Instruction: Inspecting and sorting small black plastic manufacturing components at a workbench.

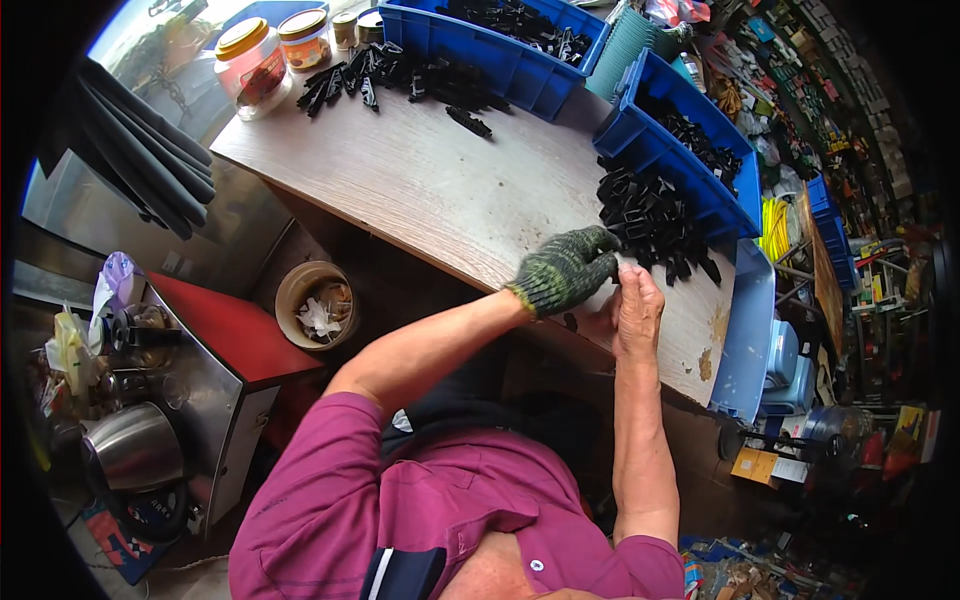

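Both hands meet over the near edge of the table [400, 190], just beside a heap of small black plastic parts [650, 215] at its right end. The left hand [568, 268] wears a dark green knitted glove, its fingers curled in toward the other hand; the right hand [640, 310] is bare, thumb and fingers drawn narrow at the tips. The two are close together at the fingertips — whether they grip a part between them I cannot tell, as the fingers hide it. Behind the heap stands a blue bin [665, 160] holding more black parts, and another blue bin [480, 62], also filled with them, sits at the table's far edge. A second spread of black pieces [405, 78] lies in front of that one — a single black piece [469, 123] rests a little apart from it. Two clear jars with yellowish lids [250, 72] stand at the far left corner. Below the table's left side is a round bucket [284, 305] with scraps inside, and near it a red-topped cabinet [225, 325] carries a metal kettle [135, 447].
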A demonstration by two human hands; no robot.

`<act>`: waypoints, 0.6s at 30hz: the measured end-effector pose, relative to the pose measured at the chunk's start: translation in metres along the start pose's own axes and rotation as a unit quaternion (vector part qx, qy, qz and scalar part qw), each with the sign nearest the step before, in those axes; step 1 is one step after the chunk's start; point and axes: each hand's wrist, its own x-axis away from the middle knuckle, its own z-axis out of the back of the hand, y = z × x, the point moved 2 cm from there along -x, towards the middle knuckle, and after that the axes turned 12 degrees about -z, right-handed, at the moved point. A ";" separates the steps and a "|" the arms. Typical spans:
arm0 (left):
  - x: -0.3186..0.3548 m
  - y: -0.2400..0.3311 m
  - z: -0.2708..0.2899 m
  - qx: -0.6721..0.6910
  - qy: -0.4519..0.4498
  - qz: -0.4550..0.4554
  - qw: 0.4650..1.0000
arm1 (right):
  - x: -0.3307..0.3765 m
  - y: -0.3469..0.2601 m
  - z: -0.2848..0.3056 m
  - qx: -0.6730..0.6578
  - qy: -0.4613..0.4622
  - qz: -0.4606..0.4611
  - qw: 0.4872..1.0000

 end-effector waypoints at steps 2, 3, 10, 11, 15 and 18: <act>0.000 -0.008 0.027 -0.192 0.101 -0.132 0.967 | 0.005 -0.004 -0.005 -0.041 0.017 -0.037 0.998; -0.011 -0.010 0.053 -0.318 0.145 -0.191 0.917 | 0.010 -0.006 -0.004 -0.079 0.037 -0.072 0.994; -0.059 -0.077 0.190 -0.570 0.075 -0.073 0.815 | 0.009 -0.012 -0.012 -0.110 0.067 -0.097 0.987; -0.058 -0.082 0.194 -0.575 0.057 -0.059 0.814 | 0.009 -0.012 -0.012 -0.114 0.064 -0.104 0.986; -0.051 -0.059 0.183 -0.506 0.028 0.000 0.862 | 0.012 -0.013 -0.011 -0.106 0.075 -0.087 0.988; -0.037 -0.037 0.175 -0.512 0.005 0.040 0.858 | 0.011 -0.013 -0.012 -0.115 0.082 -0.079 0.987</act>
